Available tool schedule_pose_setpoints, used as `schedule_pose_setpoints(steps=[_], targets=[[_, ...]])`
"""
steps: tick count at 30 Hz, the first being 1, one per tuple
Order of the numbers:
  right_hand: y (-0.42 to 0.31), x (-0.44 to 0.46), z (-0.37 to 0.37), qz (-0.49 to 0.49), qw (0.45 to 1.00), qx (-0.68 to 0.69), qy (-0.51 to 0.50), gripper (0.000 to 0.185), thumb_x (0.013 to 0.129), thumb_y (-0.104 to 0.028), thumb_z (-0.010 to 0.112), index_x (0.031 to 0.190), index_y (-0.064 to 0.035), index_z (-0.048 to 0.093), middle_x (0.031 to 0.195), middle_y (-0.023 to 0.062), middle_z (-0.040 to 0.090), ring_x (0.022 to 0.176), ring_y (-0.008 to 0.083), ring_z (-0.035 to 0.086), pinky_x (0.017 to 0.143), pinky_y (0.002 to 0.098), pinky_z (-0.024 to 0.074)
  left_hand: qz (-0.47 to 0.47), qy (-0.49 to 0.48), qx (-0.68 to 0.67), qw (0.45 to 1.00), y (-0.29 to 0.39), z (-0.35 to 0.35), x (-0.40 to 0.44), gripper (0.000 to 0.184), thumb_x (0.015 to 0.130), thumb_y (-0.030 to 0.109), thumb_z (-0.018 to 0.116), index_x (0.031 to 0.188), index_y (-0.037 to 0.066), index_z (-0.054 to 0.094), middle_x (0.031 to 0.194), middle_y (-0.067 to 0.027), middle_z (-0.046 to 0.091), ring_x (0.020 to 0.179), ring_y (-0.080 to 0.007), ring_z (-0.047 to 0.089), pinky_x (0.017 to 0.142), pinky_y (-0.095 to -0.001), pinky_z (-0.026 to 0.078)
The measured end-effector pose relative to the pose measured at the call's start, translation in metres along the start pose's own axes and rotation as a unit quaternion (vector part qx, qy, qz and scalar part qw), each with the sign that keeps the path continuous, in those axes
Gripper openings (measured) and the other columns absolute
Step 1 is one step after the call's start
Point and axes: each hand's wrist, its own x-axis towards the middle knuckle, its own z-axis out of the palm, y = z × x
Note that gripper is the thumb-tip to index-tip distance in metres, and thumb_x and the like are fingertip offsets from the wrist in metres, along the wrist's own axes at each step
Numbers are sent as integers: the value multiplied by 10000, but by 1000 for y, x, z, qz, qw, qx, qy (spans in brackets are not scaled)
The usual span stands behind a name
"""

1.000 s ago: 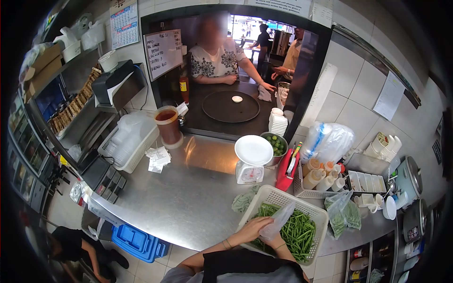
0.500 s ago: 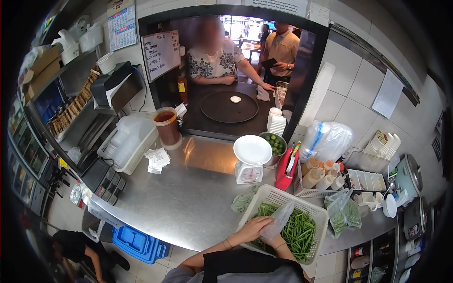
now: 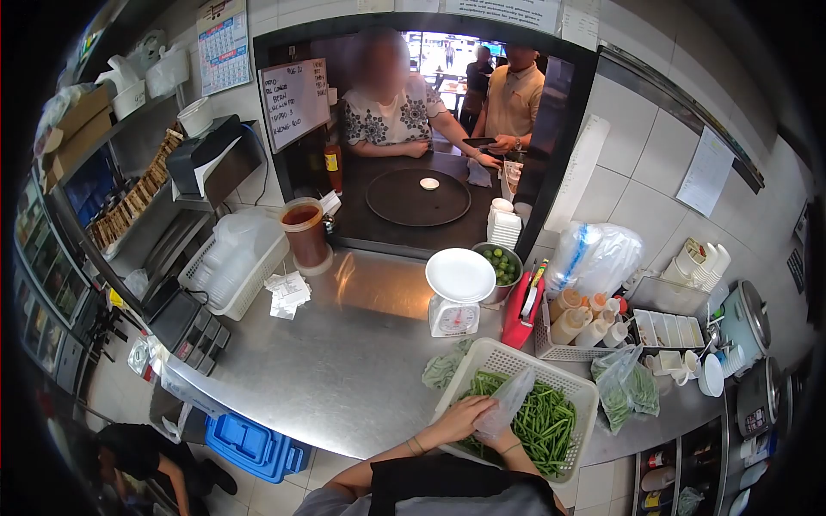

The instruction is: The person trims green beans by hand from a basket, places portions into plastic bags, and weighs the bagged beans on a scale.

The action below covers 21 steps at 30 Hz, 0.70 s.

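Two hands [image 3: 465,416] in a pinch on a filmy plastic bag [image 3: 509,402] over slender green beans [image 3: 551,430]

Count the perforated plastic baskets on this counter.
3: the green-bean basket in front, the squeeze-bottle basket beyond it to the right, the clear-container basket at left. More may be hidden.

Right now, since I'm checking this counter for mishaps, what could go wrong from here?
The thin translucent plastic bag could drop onto the long green beans if the left grip loosens. The white perforated plastic basket stands at the near edge of the shiny steel counter, so a bump might spill beans. The white dial scale stands just beyond the basket; pushing the basket that way might knock it.
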Motion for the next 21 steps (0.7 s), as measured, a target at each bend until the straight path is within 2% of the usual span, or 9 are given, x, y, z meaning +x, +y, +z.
schedule_pose_setpoints(steps=[1, 7, 10, 13, 16, 21], targets=[[-1, 1, -2, 0, 1000, 15, 13, 266, 612, -216, 668, 830, -79, 598, 858, 147, 576, 880, 357, 522, 754, 462, 414, -9, -7, -2, 1000, 0, 0, 0, 500, 795, 2, 533, 1285, 52, 450, 1263, -206, 470, 1182, -349, 443, 986, -387, 357], [-2, 3, -3, 1, 1000, 21, -5, 251, 639, -214, 664, 841, -80, 596, 882, 144, 578, 894, 352, 523, 765, 457, 415, -24, -19, -3, 1000, 4, -3, 0, 459, 838, 56, 508, 1293, 59, 445, 1262, -207, 471, 1184, -352, 440, 991, -395, 350], [-3, 5, -6, 4, 1000, -9, -21, 265, 689, -267, 644, 874, -78, 628, 903, 121, 616, 867, 330, 570, 739, 449, 447, -26, -17, 2, 1000, 4, -3, 0, 444, 853, 77, 501, 1294, 63, 446, 1267, -207, 469, 1186, -354, 438, 993, -394, 349], [-5, 7, -8, 5, 1000, 10, 5, 246, 696, -257, 643, 860, -74, 626, 883, 122, 615, 856, 335, 569, 734, 444, 449, -25, -21, -13, 999, -1, 0, 0, 446, 856, 89, 506, 1297, 66, 445, 1277, -205, 463, 1189, -355, 436, 995, -396, 348], [-6, 8, -12, 10, 999, 31, -1, 231, 697, -239, 644, 851, -69, 619, 876, 128, 609, 851, 342, 565, 732, 441, 447, -11, 22, -9, 1000, -2, 4, -2, 434, 822, 26, 485, 1255, 22, 461, 1231, -198, 491, 1138, -370, 457, 963, -412, 365], [-11, 5, -11, -2, 996, 82, 23, 223, 711, -235, 646, 844, -61, 610, 861, 142, 600, 842, 345, 559, 720, 448, 436, -42, 12, -10, 999, 2, 4, -13, 502, 790, -4, 487, 1288, 26, 430, 1276, -203, 452, 1169, -384, 424, 985, -418, 346]])
